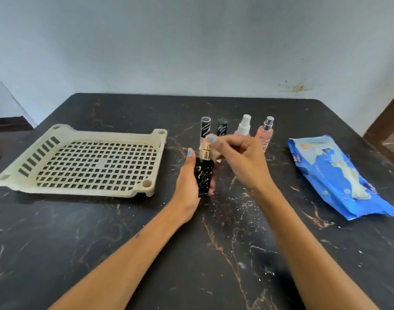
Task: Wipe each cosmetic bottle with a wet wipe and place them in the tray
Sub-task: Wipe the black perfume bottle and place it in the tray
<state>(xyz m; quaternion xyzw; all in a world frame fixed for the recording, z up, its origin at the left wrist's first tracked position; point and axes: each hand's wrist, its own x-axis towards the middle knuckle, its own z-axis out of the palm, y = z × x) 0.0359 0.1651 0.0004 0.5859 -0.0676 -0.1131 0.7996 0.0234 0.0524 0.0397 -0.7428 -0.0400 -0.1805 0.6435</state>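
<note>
Bottle in play: a black, white-veined cosmetic bottle with a gold collar [204, 173], upright and lifted just above the dark marble-patterned worktop [214, 253]. Left hand [188, 186] has it, fingers [211, 189] curled round the lower body from behind, thumb with blue nail polish up along the side. Right hand [240, 161] sits over the gold top, its fingers [216, 142] pinched on a pale wet wipe [216, 154] that is pressed against the collar; how much of the wipe is bunched in there is hard to make out.

Just behind the held bottle, a row of four stands on the worktop: a tall black-capped tube [205, 126], a shorter black marbled bottle [222, 128], a pink spray bottle with a white nozzle [244, 127] and a pink spray bottle with a silver nozzle [267, 130], the last two behind the right hand.

Left of the held bottle, near but apart, lies the cream plastic tray with a grid floor [57, 130], nothing in it. Well to the right of the bottle lies a blue pack of wet wipes [321, 175], a white wipe poking from its opening.
</note>
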